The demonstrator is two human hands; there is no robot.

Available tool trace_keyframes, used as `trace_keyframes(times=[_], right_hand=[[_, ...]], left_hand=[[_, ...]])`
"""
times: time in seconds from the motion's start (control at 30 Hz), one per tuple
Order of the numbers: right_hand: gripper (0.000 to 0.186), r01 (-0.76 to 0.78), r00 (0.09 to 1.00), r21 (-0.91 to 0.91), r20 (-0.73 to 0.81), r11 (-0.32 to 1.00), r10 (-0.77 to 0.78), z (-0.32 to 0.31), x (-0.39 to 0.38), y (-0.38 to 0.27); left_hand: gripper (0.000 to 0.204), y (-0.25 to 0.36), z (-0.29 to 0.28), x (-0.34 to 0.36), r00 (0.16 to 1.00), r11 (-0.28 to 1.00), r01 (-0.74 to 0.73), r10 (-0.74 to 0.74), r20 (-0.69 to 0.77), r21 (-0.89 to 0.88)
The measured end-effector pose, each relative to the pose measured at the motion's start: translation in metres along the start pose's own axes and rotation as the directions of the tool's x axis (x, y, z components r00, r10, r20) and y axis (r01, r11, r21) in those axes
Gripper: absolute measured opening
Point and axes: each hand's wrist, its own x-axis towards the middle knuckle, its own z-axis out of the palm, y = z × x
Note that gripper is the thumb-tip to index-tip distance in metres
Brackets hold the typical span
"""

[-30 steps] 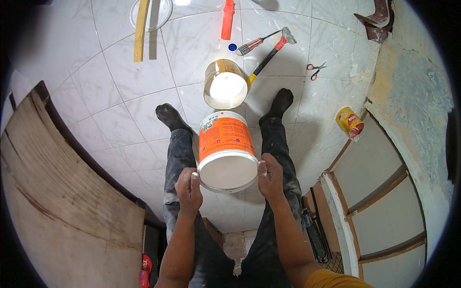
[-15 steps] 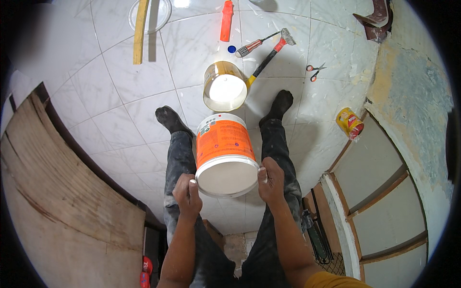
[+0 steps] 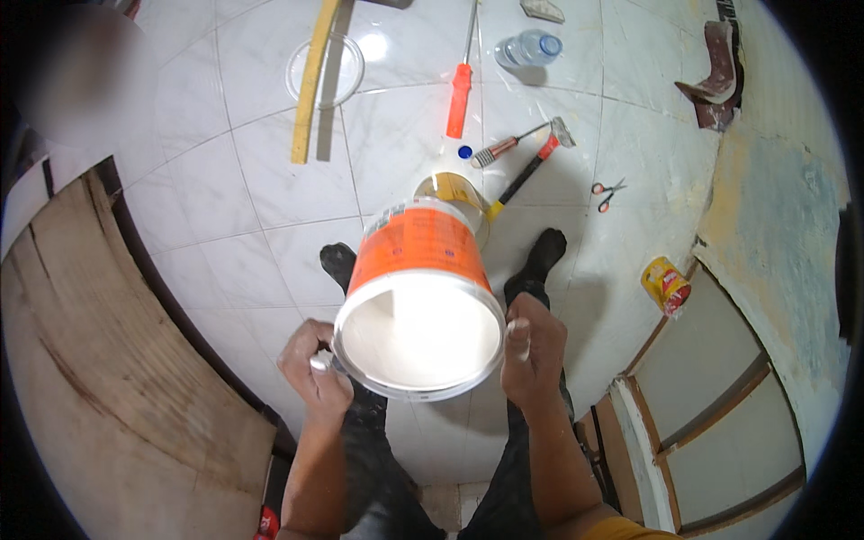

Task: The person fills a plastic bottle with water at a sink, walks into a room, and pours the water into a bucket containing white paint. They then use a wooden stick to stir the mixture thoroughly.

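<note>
Both my hands grip the sides of a white bucket with an orange label (image 3: 418, 243), my left hand (image 3: 317, 364) closed at its left rim, my right hand (image 3: 533, 351) closed at its right. The bucket is tilted, with its brightly lit white inside facing up toward me. Behind it, a yellow-gold can (image 3: 450, 187) on the tiled floor is partly hidden. Beside that can lie a scraper with a red, black and yellow handle (image 3: 524, 180), a screwdriver (image 3: 495, 150), a small blue cap (image 3: 464, 152) and a red-handled tool (image 3: 458, 101).
A yellow wooden strip (image 3: 302, 137) lies over a round clear lid (image 3: 351, 85). A water bottle (image 3: 526, 49), scissors (image 3: 605, 193) and a small yellow can (image 3: 664, 283) lie around. A wooden panel (image 3: 126, 378) is at left, a framed panel (image 3: 720, 414) at right, my socked feet between.
The bucket has come up nearer to me and tilted, now covering more of the gold can. My hands moved with it. The view shifted, showing more floor beyond, including the bottle.
</note>
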Motion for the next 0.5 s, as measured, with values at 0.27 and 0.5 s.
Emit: trace_keyframes(times=[0.27,0.5], right_hand=[[0.045,0.147,0.985,0.040,-0.100,0.988,-0.143,0.060,0.151,-0.002],[0.063,0.104,0.991,-0.173,-0.060,0.979,-0.116,0.103,0.261,0.038]], left_hand=[[0.038,-0.036,0.022,0.118,0.990,0.997,0.059,-0.064,-0.128,-0.046],[0.040,-0.091,0.062,0.205,0.985,0.963,0.172,-0.164,0.052,-0.207]])
